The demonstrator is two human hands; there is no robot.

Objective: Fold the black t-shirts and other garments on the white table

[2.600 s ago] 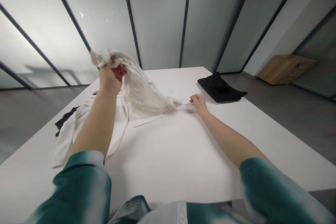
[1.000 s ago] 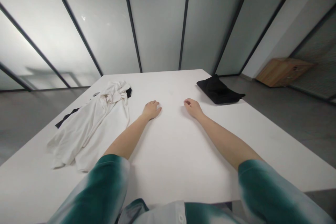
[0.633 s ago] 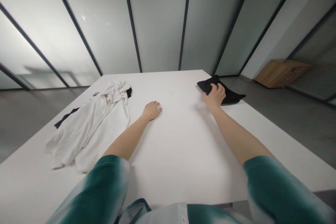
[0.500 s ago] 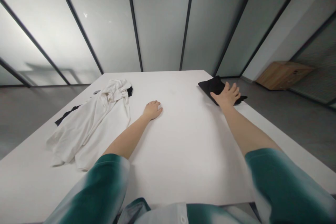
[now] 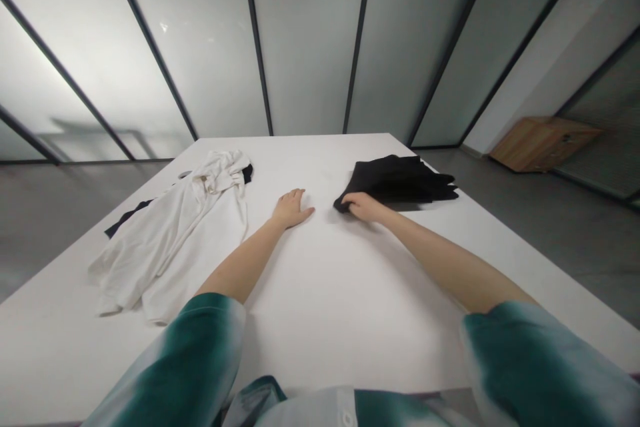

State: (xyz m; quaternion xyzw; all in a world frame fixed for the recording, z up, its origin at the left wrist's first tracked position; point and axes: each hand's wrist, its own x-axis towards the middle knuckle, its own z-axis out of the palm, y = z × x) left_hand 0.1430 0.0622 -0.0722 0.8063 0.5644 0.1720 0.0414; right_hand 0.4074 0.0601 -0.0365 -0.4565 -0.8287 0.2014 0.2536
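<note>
A black cloth garment (image 5: 395, 177) lies bunched near the right edge of the table, its exact kind unclear. My right hand (image 5: 364, 207) is closed on its near left corner, which looks slightly lifted. Flat on the white tabletop rests my left hand (image 5: 291, 209), thumb apart from the fingers and nothing in it. To the left of that hand a crumpled white garment (image 5: 180, 233) is spread out, not touched by either hand.
Dark cloth (image 5: 127, 219) pokes out from beneath the white garment. The white table (image 5: 320, 320) reaches toward frosted glass panels (image 5: 305, 47). A wooden cabinet (image 5: 535, 143) stands on the grey floor at the right.
My right hand has gone from lying spread over the black garment to gripping its corner, pulling it leftward. The garment now spreads wider. My left thumb and fingers have parted more.
</note>
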